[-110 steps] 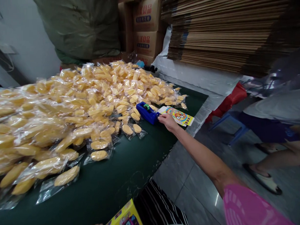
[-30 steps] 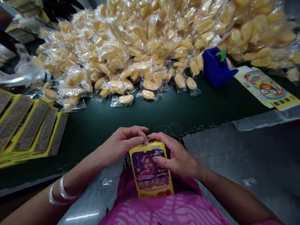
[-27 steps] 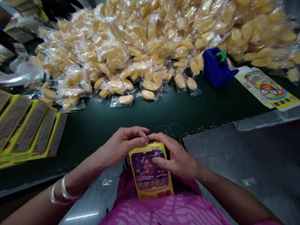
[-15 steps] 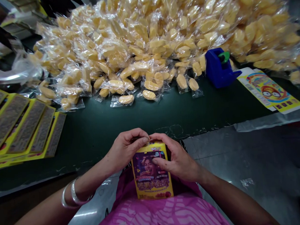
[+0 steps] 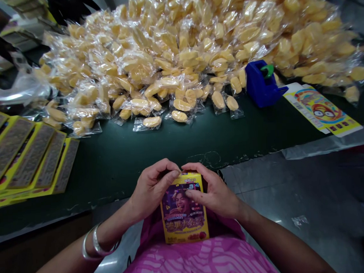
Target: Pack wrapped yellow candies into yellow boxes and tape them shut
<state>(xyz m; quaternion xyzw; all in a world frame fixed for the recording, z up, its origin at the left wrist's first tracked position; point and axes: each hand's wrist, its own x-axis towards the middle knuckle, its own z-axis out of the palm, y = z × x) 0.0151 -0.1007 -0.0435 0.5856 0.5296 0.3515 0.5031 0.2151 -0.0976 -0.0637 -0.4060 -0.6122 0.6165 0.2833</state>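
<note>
A yellow box (image 5: 185,220) with a dark printed picture stands upright against my lap, just off the table's front edge. My right hand (image 5: 215,191) grips its upper right side, thumb across the front and fingers over the top. At the top left corner is my left hand (image 5: 156,185), its thumb and forefinger pressed together; whatever lies between them is too small to make out. The fingertips of both hands nearly meet above the box's top edge.
Many wrapped yellow pieces (image 5: 179,61) are heaped across the dark green table (image 5: 134,150). A blue tape dispenser (image 5: 264,86) stands right of centre, beside flat printed cartons (image 5: 324,109). Overlapping yellow cartons (image 5: 30,157) lie at the left. A clear plastic bag (image 5: 22,88) lies behind them.
The view has shifted slightly. My left forearm with its bangles has moved a little to the right. Both hands keep nearly the same place at the top of the box.
</note>
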